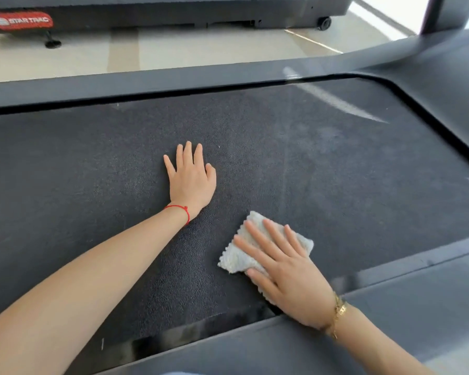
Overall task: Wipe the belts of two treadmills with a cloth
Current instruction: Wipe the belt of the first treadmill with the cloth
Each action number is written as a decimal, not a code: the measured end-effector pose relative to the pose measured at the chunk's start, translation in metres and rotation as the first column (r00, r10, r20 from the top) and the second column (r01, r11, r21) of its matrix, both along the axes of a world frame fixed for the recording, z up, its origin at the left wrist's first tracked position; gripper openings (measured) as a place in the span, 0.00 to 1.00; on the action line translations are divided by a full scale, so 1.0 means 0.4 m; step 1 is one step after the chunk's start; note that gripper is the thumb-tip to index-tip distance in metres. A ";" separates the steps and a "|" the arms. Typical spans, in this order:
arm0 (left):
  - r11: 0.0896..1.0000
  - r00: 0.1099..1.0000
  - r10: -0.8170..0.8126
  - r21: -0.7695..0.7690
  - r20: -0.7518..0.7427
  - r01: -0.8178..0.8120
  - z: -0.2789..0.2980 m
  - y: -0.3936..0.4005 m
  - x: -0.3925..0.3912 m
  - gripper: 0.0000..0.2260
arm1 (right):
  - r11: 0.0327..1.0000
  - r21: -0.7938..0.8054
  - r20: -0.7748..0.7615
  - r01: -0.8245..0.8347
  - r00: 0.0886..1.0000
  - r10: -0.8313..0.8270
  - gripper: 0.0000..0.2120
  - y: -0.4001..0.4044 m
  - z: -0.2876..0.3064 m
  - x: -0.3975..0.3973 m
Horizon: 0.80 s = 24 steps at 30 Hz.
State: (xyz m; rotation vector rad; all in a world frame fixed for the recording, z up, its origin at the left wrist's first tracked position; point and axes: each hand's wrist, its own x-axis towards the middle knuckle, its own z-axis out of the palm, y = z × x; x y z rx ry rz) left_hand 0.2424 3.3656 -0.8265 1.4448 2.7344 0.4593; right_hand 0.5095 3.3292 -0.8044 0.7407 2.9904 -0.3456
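- The near treadmill's dark textured belt (92, 163) fills most of the view, with pale dusty streaks toward its right end.
- Grey side rails border it: the far rail (146, 79) above, the near rail (255, 345) at the bottom.
- A second treadmill (157, 12) stands across a strip of pale floor (173, 52), a red "STAR TRAC" badge (20, 21) on its frame.
- The left hand (191, 182) lies flat on the belt, fingers straight and slightly spread, holding nothing; a red string bracelet (179, 209) circles its wrist.
- The right hand (287, 274) presses flat on the cloth, fingers straight and apart; a gold bracelet (339, 311) sits at the wrist.
- The pale grey cloth (237, 259), zigzag-edged, lies on the belt near the near rail, just right of the left forearm.
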 end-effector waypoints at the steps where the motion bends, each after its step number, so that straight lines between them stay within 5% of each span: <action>1: 1.000 1.000 -0.017 -0.004 -0.003 0.017 0.002 -0.004 0.000 0.25 | 1.000 -0.004 -0.005 0.010 1.000 -0.010 0.24 -0.004 0.002 0.011; 10: 0.987 0.988 -0.156 -0.033 -0.011 0.156 -0.004 -0.065 0.042 0.24 | 0.867 -0.014 0.045 0.498 0.866 -0.497 0.25 0.192 0.020 0.009; 18: 0.990 0.990 -0.137 -0.022 0.032 0.137 0.001 0.018 0.107 0.25 | 0.995 -0.011 0.039 0.096 0.995 -0.096 0.25 0.043 0.008 0.080; 24: 0.997 0.996 -0.077 -0.025 0.043 0.078 0.005 0.123 0.135 0.25 | 0.987 0.027 0.029 0.161 0.986 -0.162 0.25 0.281 0.005 0.117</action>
